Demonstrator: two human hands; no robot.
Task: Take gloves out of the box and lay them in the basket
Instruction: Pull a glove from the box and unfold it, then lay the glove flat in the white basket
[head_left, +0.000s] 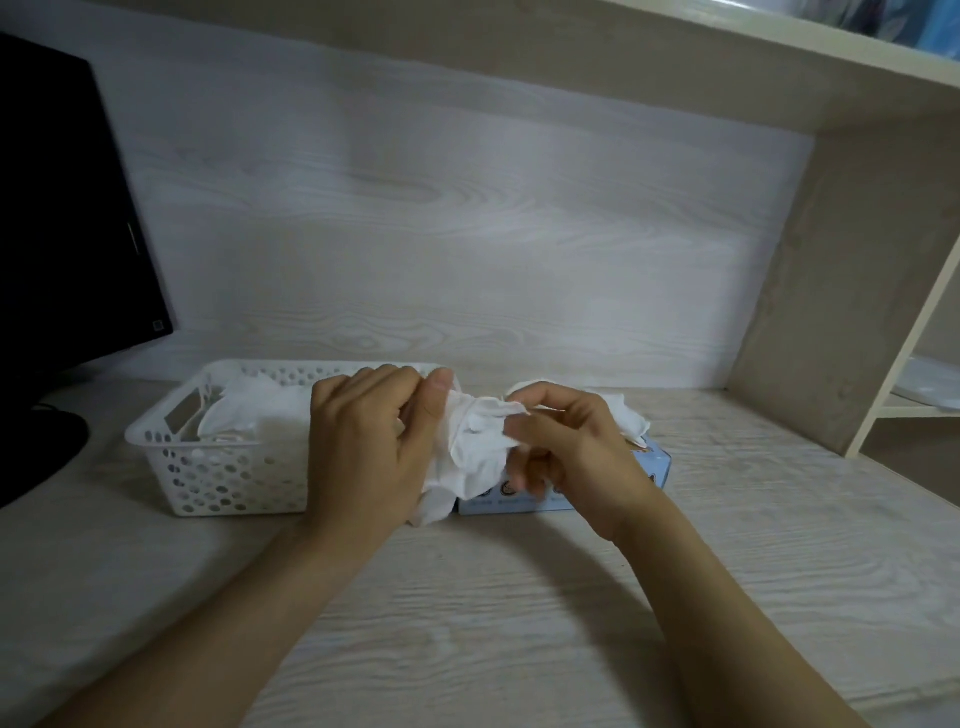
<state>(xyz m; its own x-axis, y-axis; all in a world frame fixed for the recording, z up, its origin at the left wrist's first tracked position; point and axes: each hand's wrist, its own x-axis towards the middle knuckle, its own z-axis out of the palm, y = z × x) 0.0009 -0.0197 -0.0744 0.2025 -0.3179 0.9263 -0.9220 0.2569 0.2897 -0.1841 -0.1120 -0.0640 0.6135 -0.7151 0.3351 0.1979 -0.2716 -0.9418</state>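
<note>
A pale wood-grain bench (519, 613) meets a matching back wall (441, 218), under a beige shelf (779, 57), with a black monitor (57, 218) at left.

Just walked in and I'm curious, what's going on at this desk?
Someone's left hand and right hand both grip one white glove, held where the white basket meets the blue box. Other gloves lie in the basket, and more gloves poke out of the box.

Two hands (363, 447) (571, 447), one white basket (156, 427), one blue box (519, 503), one dark monitor (62, 208); gloves (478, 447) too bunched to count.
</note>
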